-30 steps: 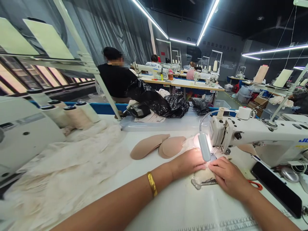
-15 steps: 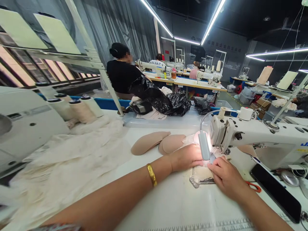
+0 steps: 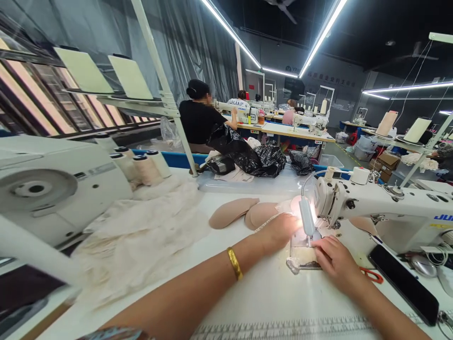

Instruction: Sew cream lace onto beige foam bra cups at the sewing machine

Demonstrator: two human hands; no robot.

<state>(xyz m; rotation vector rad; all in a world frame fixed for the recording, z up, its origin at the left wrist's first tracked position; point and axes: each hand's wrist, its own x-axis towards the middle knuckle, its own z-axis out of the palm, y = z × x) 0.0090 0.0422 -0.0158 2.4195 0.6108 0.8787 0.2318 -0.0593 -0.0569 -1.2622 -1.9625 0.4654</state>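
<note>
My left hand, a gold bangle on its wrist, is closed on pale lace-edged fabric left of the needle area; glare and the lamp hide its fingertips. At the front of the presser foot, my right hand has thumb and fingers drawn together in a pinch. Whatever lies between them is too small to make out. The white sewing machine stands above and right of both hands. Beige moulded cups lie on the table beyond my left forearm.
Cream fabric is heaped at left near thread cones. A black phone and orange-handled scissors lie right of my right hand. Black plastic bags rest beyond the table. A co-worker in black sits farther back.
The view has shifted left. My left hand has drawn back from the presser foot, with the lace edge now showing beside it. My right hand stays close to the foot.
</note>
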